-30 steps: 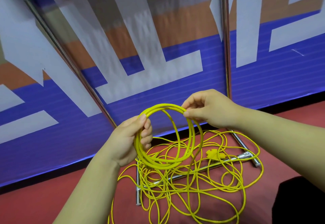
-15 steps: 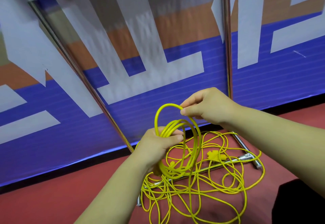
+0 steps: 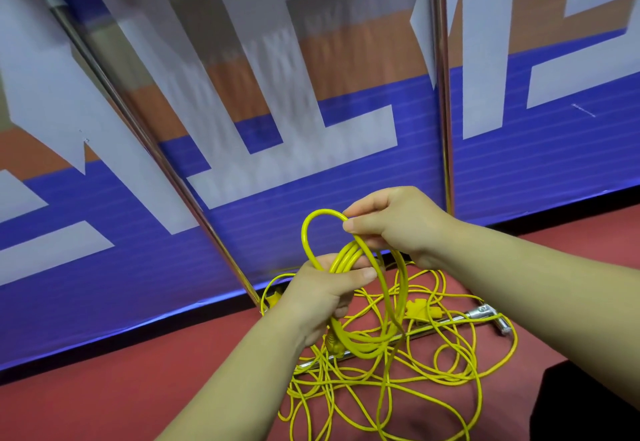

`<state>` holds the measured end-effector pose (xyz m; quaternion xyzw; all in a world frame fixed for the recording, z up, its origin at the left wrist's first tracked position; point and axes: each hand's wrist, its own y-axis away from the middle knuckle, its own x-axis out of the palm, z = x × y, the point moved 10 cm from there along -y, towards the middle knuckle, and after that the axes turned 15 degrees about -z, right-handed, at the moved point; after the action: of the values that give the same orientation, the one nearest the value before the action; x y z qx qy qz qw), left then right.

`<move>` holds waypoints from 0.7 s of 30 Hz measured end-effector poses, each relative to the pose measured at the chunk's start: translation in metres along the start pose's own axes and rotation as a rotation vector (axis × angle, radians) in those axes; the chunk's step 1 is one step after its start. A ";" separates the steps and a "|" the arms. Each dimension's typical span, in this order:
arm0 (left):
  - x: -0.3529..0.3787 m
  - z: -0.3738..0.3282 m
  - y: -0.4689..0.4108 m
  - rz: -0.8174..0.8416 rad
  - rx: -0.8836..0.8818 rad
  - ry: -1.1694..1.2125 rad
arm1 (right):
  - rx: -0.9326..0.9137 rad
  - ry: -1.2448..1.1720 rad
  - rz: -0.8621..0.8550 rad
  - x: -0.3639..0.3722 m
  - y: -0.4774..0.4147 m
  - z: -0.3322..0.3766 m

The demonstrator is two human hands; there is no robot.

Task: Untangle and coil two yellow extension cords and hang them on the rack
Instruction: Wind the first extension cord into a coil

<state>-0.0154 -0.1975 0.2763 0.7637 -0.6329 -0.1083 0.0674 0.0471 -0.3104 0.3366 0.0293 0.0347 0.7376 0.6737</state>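
Our left hand [image 3: 322,297] grips the coil [image 3: 346,257]; our right hand [image 3: 398,229], at 1 o'clock, pinches its top loop [image 3: 320,211].

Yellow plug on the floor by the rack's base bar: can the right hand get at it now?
Probably not yet: the right hand pinches a loop of the coil, and the plug lies below in the tangle.

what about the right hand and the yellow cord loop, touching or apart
Touching. The head view shows the right hand pinching the top of the yellow cord loop between thumb and fingers.
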 end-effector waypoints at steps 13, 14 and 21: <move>-0.014 -0.025 0.002 -0.007 0.072 0.053 | -0.243 0.066 0.062 -0.005 0.004 0.022; -0.021 -0.030 0.002 -0.026 0.072 0.089 | -0.247 0.074 0.081 -0.005 0.004 0.020; -0.073 -0.075 0.011 -0.124 0.189 0.361 | -0.204 0.213 0.370 0.021 0.026 -0.019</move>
<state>-0.0199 -0.1307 0.3569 0.8109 -0.5699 0.0862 0.1008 0.0179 -0.2919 0.3195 -0.1108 0.0249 0.8472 0.5190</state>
